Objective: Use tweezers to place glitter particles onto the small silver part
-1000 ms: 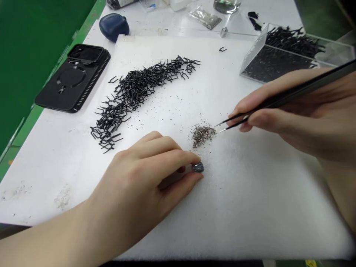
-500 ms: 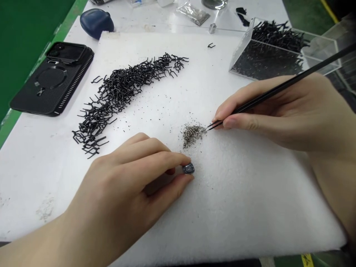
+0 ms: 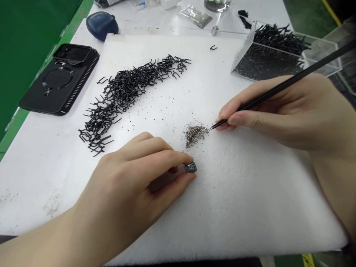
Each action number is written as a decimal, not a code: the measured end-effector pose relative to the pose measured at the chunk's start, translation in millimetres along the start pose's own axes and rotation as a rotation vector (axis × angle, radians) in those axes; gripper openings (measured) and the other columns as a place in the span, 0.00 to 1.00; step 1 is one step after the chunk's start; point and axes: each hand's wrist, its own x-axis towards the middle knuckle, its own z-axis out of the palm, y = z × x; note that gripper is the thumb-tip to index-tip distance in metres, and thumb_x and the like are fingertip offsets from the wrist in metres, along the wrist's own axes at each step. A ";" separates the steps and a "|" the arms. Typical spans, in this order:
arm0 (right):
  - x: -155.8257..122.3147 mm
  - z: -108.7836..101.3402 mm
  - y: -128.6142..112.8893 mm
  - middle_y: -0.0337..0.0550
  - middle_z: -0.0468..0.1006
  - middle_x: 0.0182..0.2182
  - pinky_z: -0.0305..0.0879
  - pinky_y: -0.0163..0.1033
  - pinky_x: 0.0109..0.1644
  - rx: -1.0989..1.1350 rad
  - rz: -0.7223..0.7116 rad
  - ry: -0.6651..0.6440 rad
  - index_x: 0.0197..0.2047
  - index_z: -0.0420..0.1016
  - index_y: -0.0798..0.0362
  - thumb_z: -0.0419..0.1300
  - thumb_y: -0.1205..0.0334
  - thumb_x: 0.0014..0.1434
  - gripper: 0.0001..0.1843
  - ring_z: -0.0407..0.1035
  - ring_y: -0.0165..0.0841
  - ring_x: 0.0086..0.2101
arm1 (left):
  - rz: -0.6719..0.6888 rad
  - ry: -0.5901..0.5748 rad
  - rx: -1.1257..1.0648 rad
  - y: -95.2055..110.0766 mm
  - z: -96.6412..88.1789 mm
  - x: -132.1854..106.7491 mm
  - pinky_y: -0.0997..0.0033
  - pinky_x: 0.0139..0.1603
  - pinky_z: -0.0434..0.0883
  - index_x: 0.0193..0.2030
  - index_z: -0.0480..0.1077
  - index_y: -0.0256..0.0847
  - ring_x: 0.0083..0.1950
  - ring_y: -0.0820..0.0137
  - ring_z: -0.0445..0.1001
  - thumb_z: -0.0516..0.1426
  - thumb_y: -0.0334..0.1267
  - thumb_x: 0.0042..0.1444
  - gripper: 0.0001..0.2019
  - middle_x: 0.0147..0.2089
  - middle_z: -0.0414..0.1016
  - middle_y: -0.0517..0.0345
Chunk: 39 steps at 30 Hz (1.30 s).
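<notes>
Closest in, the bare left hand (image 3: 125, 178) pinches a small, dark, shiny metal piece (image 3: 190, 168) between thumb and fingertips, its other fingers curled under, just above a white foam sheet (image 3: 236, 207). The bare right hand (image 3: 272, 111) grips slim black pointed tweezers (image 3: 278, 88) like a pen, their fine tips drawn together and just beside a small heap of silvery-brown granules (image 3: 195, 135); whether they hold a granule is too small to tell. That heap lies on the foam, just above the metal piece, with dark specks scattered around. Farther up, an arc of tangled black wire clips (image 3: 125, 94) curves across the foam. Beyond it lie a black ribbed phone case on a phone (image 3: 58, 79) to the left and a clear acrylic box of black clips (image 3: 267, 52) to the right. A navy rounded pouch (image 3: 102, 26) and a small silvery plastic bag (image 3: 195, 16) sit farthest off on a white table (image 3: 155, 27).
</notes>
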 end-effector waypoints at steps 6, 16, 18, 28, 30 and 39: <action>-5.6 9.4 -10.6 0.35 0.85 0.33 0.82 0.38 0.38 0.043 -0.036 -0.009 0.35 0.83 0.43 0.71 0.62 0.60 0.03 0.82 0.34 0.34 | -0.009 0.014 -0.032 -2.0 1.8 -1.9 0.81 0.36 0.73 0.41 0.82 0.44 0.35 0.77 0.76 0.66 0.32 0.58 0.05 0.33 0.78 0.64; -9.0 20.8 -7.5 0.31 0.85 0.38 0.82 0.35 0.39 0.167 -0.033 -0.245 0.40 0.84 0.38 0.69 0.69 0.59 0.12 0.81 0.35 0.38 | 0.033 0.020 -0.023 0.7 3.1 0.3 0.77 0.39 0.74 0.44 0.82 0.39 0.37 0.75 0.77 0.66 0.32 0.60 0.07 0.34 0.80 0.61; -8.9 20.5 -6.8 0.32 0.86 0.38 0.82 0.36 0.39 0.174 -0.043 -0.262 0.41 0.85 0.39 0.70 0.69 0.58 0.13 0.81 0.35 0.39 | 0.037 0.022 -0.022 -0.2 3.5 0.1 0.77 0.39 0.74 0.43 0.83 0.39 0.36 0.75 0.76 0.66 0.31 0.59 0.06 0.34 0.80 0.61; -13.8 19.0 -4.7 0.38 0.87 0.39 0.83 0.39 0.42 0.224 -0.077 -0.280 0.43 0.86 0.42 0.70 0.77 0.54 0.20 0.82 0.39 0.41 | 0.036 0.000 -0.012 0.8 0.6 -1.5 0.75 0.39 0.74 0.42 0.83 0.38 0.36 0.73 0.76 0.66 0.31 0.59 0.05 0.33 0.79 0.60; -13.4 18.6 -4.3 0.38 0.87 0.39 0.83 0.39 0.43 0.214 -0.083 -0.281 0.44 0.85 0.43 0.70 0.76 0.55 0.19 0.82 0.39 0.41 | 0.048 0.010 -0.019 1.4 0.8 -1.3 0.75 0.38 0.74 0.43 0.83 0.38 0.36 0.74 0.76 0.65 0.31 0.59 0.06 0.33 0.79 0.60; -11.8 18.8 -3.6 0.37 0.86 0.39 0.82 0.37 0.41 0.190 -0.097 -0.282 0.43 0.84 0.43 0.69 0.75 0.56 0.17 0.82 0.38 0.40 | 0.056 0.023 -0.028 -1.0 1.0 -3.2 0.74 0.39 0.75 0.44 0.82 0.38 0.36 0.73 0.77 0.66 0.31 0.59 0.07 0.33 0.80 0.60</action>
